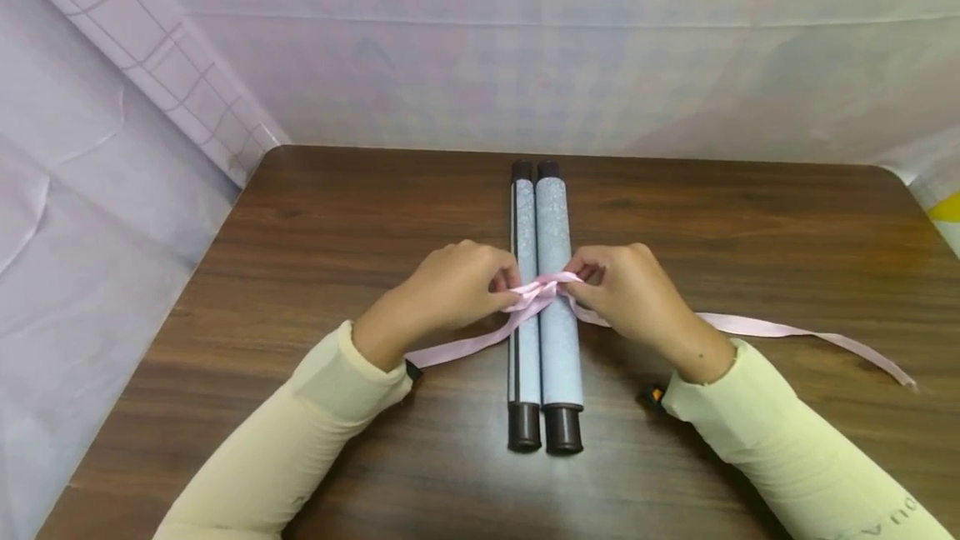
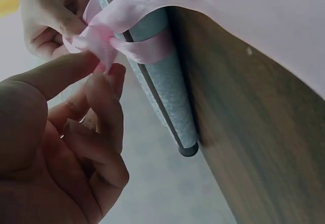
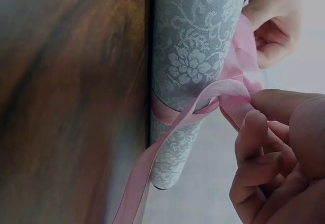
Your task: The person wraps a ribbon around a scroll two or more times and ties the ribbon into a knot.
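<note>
A scroll (image 1: 557, 315), rolled at both ends into two parallel rolls with dark end knobs, lies lengthwise before me; its pale blue cloth carries a white floral pattern in the right wrist view. Round its middle runs a pink ribbon (image 1: 538, 294), crossed and looped on top. My left hand (image 1: 461, 286) pinches one loop of the ribbon (image 2: 104, 36) between thumb and fingertips, just left of the scroll. On the other side, my right hand (image 1: 633, 294) pinches another part of the ribbon (image 3: 236, 102). Fingers partly hide the crossing.
The scroll rests on a brown wooden table (image 1: 337, 215) with rounded far corners. One ribbon tail trails right past the right wrist; the other runs left under the left wrist. Pale patterned sheeting (image 1: 525, 65) hangs behind the table, and more covers the left side.
</note>
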The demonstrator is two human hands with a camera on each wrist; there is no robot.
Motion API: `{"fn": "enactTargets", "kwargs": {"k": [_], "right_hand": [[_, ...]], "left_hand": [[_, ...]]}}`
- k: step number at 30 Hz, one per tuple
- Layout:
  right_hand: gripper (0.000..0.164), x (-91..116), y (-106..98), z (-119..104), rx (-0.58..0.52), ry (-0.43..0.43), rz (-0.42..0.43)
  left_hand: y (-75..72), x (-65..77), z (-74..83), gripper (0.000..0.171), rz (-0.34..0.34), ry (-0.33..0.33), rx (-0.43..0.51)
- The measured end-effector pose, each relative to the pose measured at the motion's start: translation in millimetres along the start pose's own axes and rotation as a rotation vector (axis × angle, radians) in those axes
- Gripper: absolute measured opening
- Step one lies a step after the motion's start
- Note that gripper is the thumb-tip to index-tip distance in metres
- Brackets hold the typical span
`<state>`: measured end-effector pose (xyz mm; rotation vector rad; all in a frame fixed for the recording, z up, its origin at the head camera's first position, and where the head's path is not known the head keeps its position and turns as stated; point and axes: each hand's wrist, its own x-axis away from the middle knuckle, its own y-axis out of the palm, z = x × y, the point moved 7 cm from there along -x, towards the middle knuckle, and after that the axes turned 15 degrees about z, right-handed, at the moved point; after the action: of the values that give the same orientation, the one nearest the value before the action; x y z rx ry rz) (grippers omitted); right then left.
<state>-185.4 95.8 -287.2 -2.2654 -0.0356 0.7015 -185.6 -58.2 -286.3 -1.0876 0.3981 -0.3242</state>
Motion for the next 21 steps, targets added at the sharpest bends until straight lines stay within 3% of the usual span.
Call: {"fn": "enactTargets", "kwargs": {"k": [10,21], "right_hand": [[0.008,-4.5,-5.0,-4.9,0.004,-0.023,0.013],[0.007,-0.9,-6.1,1.2,0.016,-0.018,0.011]], "left_hand": [[-12.2,3.1,-4.8,0.006,0.053,-0.048,0.050],[-11.9,2.7,-9.3,0.004,0.059,-0.051,0.039]]}}
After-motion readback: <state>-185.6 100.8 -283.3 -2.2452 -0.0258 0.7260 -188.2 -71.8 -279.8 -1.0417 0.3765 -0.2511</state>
